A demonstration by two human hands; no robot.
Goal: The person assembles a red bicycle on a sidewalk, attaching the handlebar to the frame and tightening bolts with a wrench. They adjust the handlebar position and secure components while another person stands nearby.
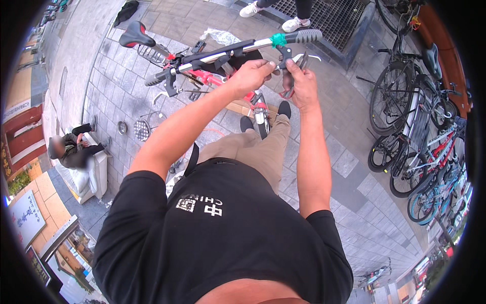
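A bicycle with a red-pink frame stands in front of me, its front wheel between my feet. Its silver handlebar has dark grips and green wrapping beside the right grip. Below that wrapping sits the brake lever bracket. My left hand is closed in a pinch next to the bracket; whatever its fingertips hold is too small to name. My right hand grips pliers, with grey jaws pointing up and a bit of red handle showing below. The jaws are close to the brake lever.
The bicycle's black and red saddle lies beyond the handlebar. Several parked bicycles line the right. A person in white shoes stands by a floor grate. At left, another person sits on a pale sofa, near a round patterned stool.
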